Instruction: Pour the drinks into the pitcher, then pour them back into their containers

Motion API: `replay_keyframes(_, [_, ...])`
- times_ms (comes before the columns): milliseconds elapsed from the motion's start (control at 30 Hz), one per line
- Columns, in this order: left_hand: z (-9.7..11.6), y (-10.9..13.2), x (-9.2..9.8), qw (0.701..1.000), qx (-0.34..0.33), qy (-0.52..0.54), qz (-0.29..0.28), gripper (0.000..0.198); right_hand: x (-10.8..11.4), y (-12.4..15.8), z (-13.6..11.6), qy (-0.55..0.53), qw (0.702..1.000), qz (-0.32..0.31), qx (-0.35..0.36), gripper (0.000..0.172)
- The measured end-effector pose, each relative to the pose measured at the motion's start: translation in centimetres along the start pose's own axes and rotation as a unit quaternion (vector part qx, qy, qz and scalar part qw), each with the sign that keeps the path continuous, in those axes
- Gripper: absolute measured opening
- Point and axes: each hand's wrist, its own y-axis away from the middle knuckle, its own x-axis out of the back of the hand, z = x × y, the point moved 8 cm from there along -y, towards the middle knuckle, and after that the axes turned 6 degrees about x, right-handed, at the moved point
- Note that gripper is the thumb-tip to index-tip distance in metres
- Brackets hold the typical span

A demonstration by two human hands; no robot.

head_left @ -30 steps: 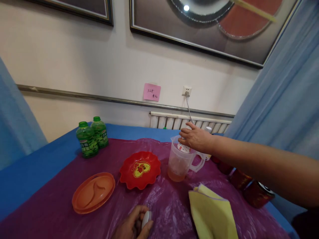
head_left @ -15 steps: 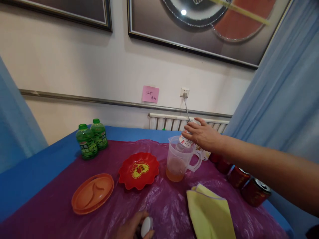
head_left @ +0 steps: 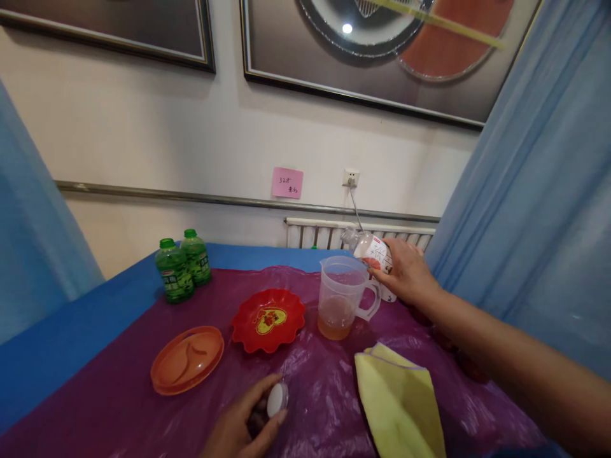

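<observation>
My right hand is wrapped round a clear bottle with a white label. The bottle tilts with its uncapped neck up and to the left, just above and behind the measuring jug. In the clear plastic jug, amber liquid covers the bottom; its handle faces right. At the lower middle, my left hand pinches a white bottle cap between thumb and fingers. A folded yellow cloth lies on the table in front of the jug.
A red scalloped plate and an orange divided dish lie left of the jug. Two green bottles stand at the back left. Red cans sit partly hidden under my right forearm. Purple plastic sheeting covers the blue table.
My right hand has turned the bottle from neck-down in the jug to neck-up and lifted it clear, to the right. My left hand with the cap has come further into view.
</observation>
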Motion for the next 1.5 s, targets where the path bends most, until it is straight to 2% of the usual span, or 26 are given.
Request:
replay_keyframes(67, [1.3,-0.5,1.1,0.999,0.001,0.033,0.016,0.056,0.3,2.9,-1.2,-0.095,0.992,0.071,-0.041,0.051])
replay_keyframes(133, [3.4,-0.9,2.4,0.997,-0.011,0.071,0.042,0.055,-0.6,6.0,-3.7,-0.207,0.971,0.11,-0.057,0.053])
replay_keyframes(300, [11.2,-1.0,4.8,0.984,-0.11,0.084,0.112,0.045,-6.2,11.5,-10.7,-0.39,0.913,0.068,-0.097,0.064])
replay_keyframes(400, [14.9,-1.2,4.7,0.974,-0.179,0.015,0.139,0.036,-8.8,12.6,-12.9,-0.441,0.892,0.044,-0.093,0.067])
replay_keyframes(467, [16.3,-1.2,4.3,0.964,-0.215,-0.046,0.15,0.031,-9.7,12.9,-13.4,-0.452,0.887,0.043,-0.079,0.067])
replay_keyframes(567, [16.9,-1.3,3.5,0.952,-0.244,-0.115,0.146,0.027,-10.3,13.2,-13.2,-0.435,0.897,0.064,-0.045,0.071])
replay_keyframes(733, [16.1,-1.6,2.9,0.945,-0.25,-0.173,0.12,0.023,-10.5,13.8,-13.0,-0.391,0.917,0.084,-0.007,0.077])
replay_keyframes(967, [15.7,-2.2,2.8,0.934,-0.282,-0.216,0.041,0.043,-10.7,13.9,-12.8,-0.382,0.921,0.07,-0.022,0.075])
replay_keyframes(1067, [15.7,-2.0,2.4,0.935,-0.298,-0.194,-0.017,0.049,-11.1,14.1,-13.0,-0.404,0.913,0.043,-0.029,0.073])
replay_keyframes(1167, [15.5,-1.7,1.2,0.945,-0.288,-0.137,-0.075,0.046,-11.2,14.3,-13.3,-0.434,0.9,0.016,-0.026,0.072])
replay_keyframes(1267, [16.0,-1.3,0.1,0.953,-0.285,-0.084,-0.055,0.049,-10.9,14.2,-13.6,-0.462,0.887,0.0,-0.024,0.07])
replay_keyframes(1333, [17.2,-0.8,-0.5,0.947,-0.312,-0.061,-0.045,0.047,-10.8,14.2,-14.0,-0.487,0.873,-0.022,-0.012,0.065])
replay_keyframes(1400, [18.5,-0.3,-1.5,0.936,-0.335,-0.042,-0.101,0.037,-10.8,14.3,-14.5,-0.523,0.851,-0.051,-0.002,0.059])
replay_keyframes(1500, [20.3,0.4,-2.6,0.906,-0.343,0.005,-0.248,0.025,-11.1,14.5,-15.2,-0.575,0.813,-0.089,-0.014,0.06])
